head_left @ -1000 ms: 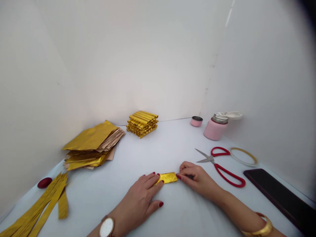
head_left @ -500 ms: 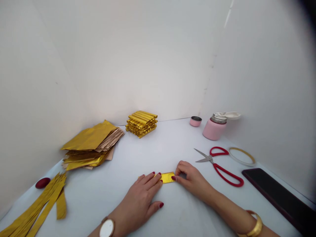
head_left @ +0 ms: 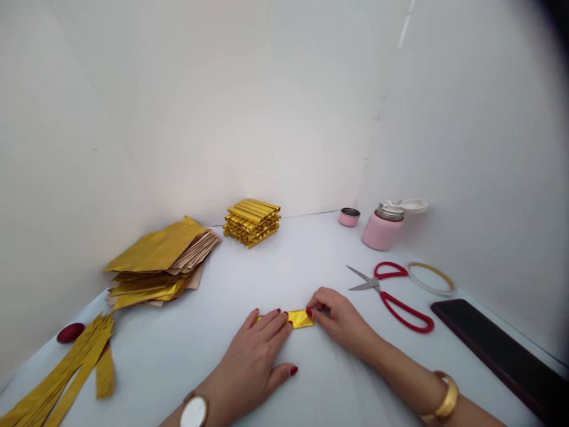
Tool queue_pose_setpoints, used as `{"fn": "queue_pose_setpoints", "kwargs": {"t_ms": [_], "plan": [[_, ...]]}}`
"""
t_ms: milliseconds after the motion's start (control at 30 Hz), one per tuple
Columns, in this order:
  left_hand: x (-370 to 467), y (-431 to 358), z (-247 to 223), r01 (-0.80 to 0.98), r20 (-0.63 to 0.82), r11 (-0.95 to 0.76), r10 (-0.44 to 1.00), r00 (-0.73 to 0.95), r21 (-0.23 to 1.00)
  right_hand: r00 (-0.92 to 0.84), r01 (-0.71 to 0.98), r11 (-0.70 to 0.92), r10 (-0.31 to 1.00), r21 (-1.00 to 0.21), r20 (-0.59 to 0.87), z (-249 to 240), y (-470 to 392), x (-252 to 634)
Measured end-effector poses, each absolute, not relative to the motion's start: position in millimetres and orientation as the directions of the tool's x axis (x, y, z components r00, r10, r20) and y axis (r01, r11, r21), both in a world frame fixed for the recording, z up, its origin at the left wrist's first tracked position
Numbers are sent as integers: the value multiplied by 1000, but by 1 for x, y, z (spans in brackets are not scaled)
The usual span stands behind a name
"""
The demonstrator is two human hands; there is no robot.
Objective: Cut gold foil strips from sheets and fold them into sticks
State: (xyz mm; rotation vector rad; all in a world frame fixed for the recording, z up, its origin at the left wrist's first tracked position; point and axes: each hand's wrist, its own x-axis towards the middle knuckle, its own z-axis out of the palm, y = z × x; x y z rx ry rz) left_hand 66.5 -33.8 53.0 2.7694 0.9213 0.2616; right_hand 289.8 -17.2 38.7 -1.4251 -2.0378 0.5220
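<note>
A short flat gold strip (head_left: 301, 319) lies on the pale table, near the front middle. My left hand (head_left: 259, 349) rests flat over its left part, fingers stretched out and thumb apart, hiding that part. At the strip's right end, my right hand (head_left: 331, 313) has thumb and forefinger pinched on the upper corner, the other fingers curled. Behind them stands a stack of gold tubes (head_left: 252, 222) laid in layers. To the left are a pile of gold sheets with brown backs (head_left: 160, 249) and a bundle of long gold strips (head_left: 73, 373).
Open scissors with red handles (head_left: 377, 283) lie right of my right hand. Beyond are a pink bottle (head_left: 382, 231), its pink cap (head_left: 349, 218), a tape roll (head_left: 432, 279) and a dark phone (head_left: 493, 350). A dark red oval object (head_left: 70, 333) sits far left. White walls surround the table.
My right thumb and forefinger have moved slightly up and left, onto the strip's upper right corner. My left hand stays nearly in place. The view has shifted a little.
</note>
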Motion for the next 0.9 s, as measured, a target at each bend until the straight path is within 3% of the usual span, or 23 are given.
{"fn": "queue_pose_setpoints", "kwargs": {"t_ms": [333,600,900], "plan": [[69,-33,44,544,100,-781,594,798,307,-243,692,340,940,-636,239,39,-16,290],[70,-33,43,545,115,-782,598,793,304,-401,617,422,895,-665,196,47,-16,302],[72,-33,45,555,86,-777,600,795,298,-369,614,396,909,-683,195,45,-15,299]]}}
